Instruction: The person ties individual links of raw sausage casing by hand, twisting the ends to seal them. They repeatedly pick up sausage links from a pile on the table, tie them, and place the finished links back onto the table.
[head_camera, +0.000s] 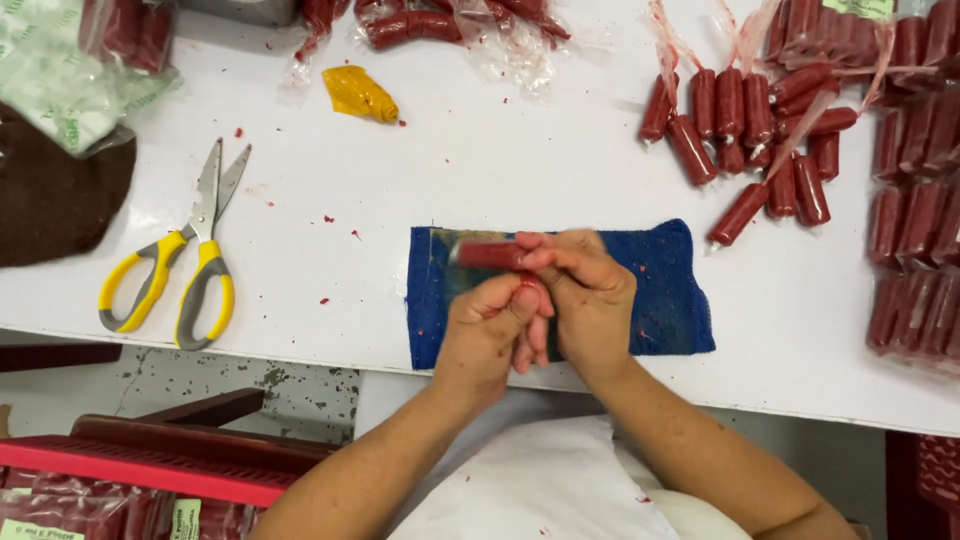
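Right, both hands are up over the cloth, so line by line:

Left hand: the left hand (487, 330) rises from the near table edge, forearm angled in from lower left, wrist bent up, fingers curled shut with the thumb pressed toward the end of the roll.

Right hand: the right hand (590, 295) comes in from lower right, knuckles facing the camera, fingers folded over and pinching the right end of the roll; fingertips touch those of the other hand.

Red roll: a short dark-red wrapped stick (488, 256) lies level between the two hands, its left end sticking out free, blurred, just above the cloth.

Blue cloth: a blue towel (672, 290) is spread flat at the near edge of the white table (480, 150), directly under the hands, flecked with red crumbs.

Scissors: yellow-and-grey scissors (190, 255) lie shut, well to the left, blades pointing away from the person.

Loose sticks: a heap of red sticks (745, 130) sits at the far right, well apart from the hands, some with clear plastic tails.

Packed rows: rows of wrapped sticks (915, 230) run down the right edge.

Yellow scrap: a crumpled yellow piece (360, 95) rests at the far side.

Brown cloth: a dark brown cloth (50, 195) covers the left edge.

Red crate: a red crate (140, 470) stands below the table, lower left.
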